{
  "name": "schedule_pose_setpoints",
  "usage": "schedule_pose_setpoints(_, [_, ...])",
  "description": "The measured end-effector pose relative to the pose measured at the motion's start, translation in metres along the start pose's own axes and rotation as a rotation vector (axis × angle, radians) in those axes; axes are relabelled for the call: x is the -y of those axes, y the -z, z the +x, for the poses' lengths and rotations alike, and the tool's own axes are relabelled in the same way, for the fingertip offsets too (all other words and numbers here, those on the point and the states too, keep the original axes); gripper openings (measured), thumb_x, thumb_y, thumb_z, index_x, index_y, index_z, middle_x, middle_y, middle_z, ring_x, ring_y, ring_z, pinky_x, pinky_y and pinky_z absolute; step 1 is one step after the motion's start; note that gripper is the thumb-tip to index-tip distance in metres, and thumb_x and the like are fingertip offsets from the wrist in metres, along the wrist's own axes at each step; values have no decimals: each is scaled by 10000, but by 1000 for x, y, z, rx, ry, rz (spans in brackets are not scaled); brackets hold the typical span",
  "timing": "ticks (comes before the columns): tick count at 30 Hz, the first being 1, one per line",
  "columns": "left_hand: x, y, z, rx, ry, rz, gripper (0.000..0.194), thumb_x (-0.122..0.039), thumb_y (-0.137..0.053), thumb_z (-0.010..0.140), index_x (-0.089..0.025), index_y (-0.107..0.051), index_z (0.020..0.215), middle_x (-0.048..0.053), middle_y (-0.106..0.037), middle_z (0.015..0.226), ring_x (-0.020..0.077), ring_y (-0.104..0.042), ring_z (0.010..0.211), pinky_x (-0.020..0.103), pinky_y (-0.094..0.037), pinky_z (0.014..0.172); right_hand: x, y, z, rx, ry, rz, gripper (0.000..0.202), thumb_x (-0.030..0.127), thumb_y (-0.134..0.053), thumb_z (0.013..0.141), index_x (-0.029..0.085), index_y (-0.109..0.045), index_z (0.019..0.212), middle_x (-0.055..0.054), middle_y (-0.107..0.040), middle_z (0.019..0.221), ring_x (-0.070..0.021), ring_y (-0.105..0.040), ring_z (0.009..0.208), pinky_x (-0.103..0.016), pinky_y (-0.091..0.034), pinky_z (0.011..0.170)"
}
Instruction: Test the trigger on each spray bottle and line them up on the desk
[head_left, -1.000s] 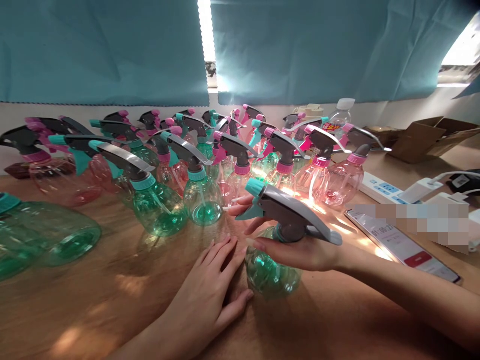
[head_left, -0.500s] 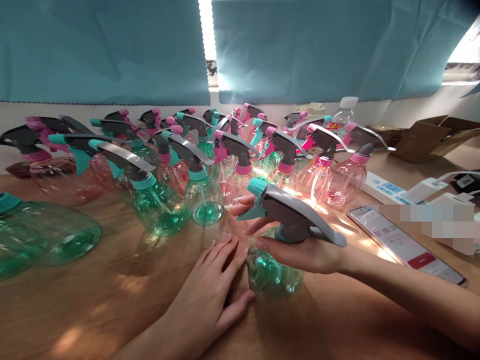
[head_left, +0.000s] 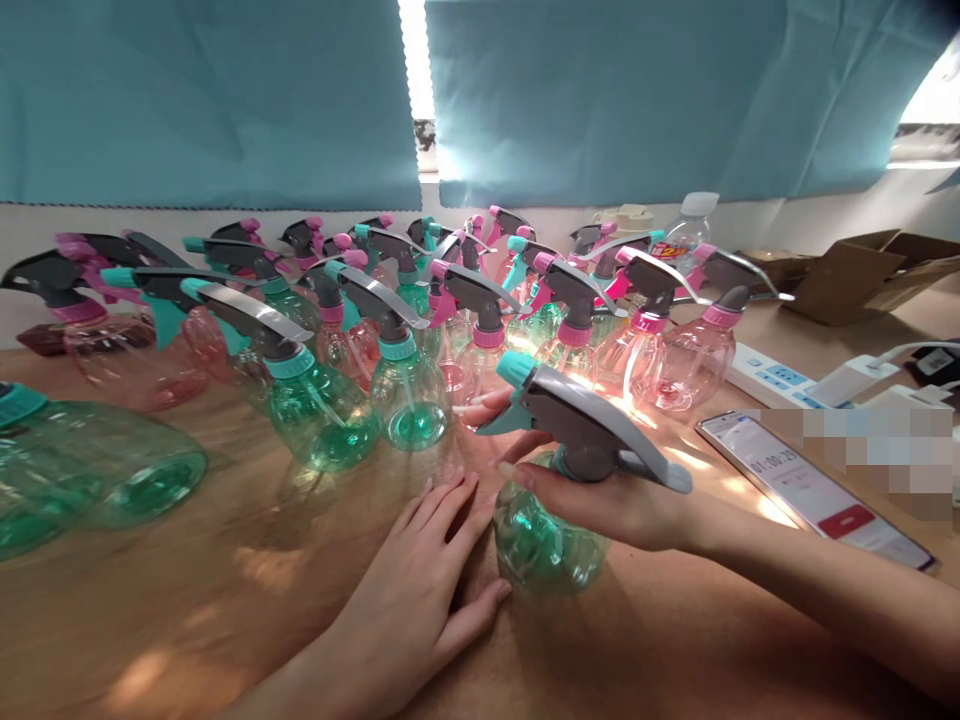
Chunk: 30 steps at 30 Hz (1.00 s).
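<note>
A: A wooden table (head_left: 225, 600) runs under teal curtains (head_left: 210, 100), with bright daylight coming through the gap between them.

B: And the hands?

A: The right hand (head_left: 600, 500) is curled around the neck of a green spray bottle (head_left: 547, 545), just below its grey trigger head (head_left: 585, 425) with the teal nozzle. The fingers wrap the collar; the bottle stands upright on the table, near the front edge, in the middle of the view.

B: The left one?

A: The left hand (head_left: 409, 590) lies flat on the wood, palm down, fingers spread and holding nothing. Its thumb reaches toward the base of the bottle; whether it actually touches is hard to tell from this angle.

B: What's around them?

A: Behind, a crowd of pink and green spray bottles (head_left: 465, 320) stands upright in rows along the back of the table. At far left a green bottle body (head_left: 97, 480) lies on its side. To the right, a phone (head_left: 810, 490) lies face up, with a white power strip (head_left: 772, 380) and an open cardboard box (head_left: 862, 275) beyond it.
</note>
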<state>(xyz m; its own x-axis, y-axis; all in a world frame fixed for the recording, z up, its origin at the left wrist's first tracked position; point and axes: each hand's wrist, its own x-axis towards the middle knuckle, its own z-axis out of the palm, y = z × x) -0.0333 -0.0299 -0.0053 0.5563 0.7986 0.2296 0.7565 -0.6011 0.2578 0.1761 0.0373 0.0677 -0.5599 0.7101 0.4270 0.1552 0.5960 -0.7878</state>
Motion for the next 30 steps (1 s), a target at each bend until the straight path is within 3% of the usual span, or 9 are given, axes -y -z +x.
schedule_pose_setpoints(6, [0,-1,-1,0,1,1,577,-346,-582,927,-188,-398,1450,145,-450,1458,356,-403,1336,570,-359,1081,1,0,1,45,-83,24,343,157,-580,810,235,-594,1144,13,-676,790,-190,-698,839,-253,-544,632])
schedule_pose_setpoints(12, [1,-1,-1,3,9,-5,580,-359,-580,928,-200,-392,1453,142,-446,1466,357,-400,1341,560,-357,1085,3,-3,5,18,-16,51,244,145,-562,801,224,-624,1023,-30,-703,954,-147,-679,751,-267,-558,673])
schedule_pose_setpoints(15, [1,-1,-1,15,6,-7,580,-359,-584,929,-192,-394,1452,147,-447,1462,357,-392,1346,562,-348,1091,3,-1,5,36,-7,50,253,145,-562,807,225,-622,1040,-10,-691,839,-136,-662,695,-253,-556,656])
schedule_pose_setpoints(18, [0,0,0,7,6,-10,605,-357,-581,932,-193,-363,1472,145,-440,1468,355,-390,1347,565,-350,1090,2,2,3,51,-61,9,325,170,-594,819,245,-608,1135,20,-661,738,-162,-682,781,-251,-561,688])
schedule_pose_setpoints(22, [0,1,1,11,11,-10,625,-339,-589,927,-198,-342,1484,139,-444,1465,353,-397,1341,562,-355,1088,7,3,5,43,-34,8,296,178,-578,811,241,-627,1095,-13,-691,884,-139,-663,701,-232,-546,623])
schedule_pose_setpoints(30, [1,-1,-1,16,2,3,605,-328,-587,927,-180,-359,1467,155,-434,1467,349,-378,1355,570,-346,1089,9,0,8,6,0,-53,338,126,-550,779,235,-643,1086,-6,-697,876,-116,-642,643,-224,-550,616])
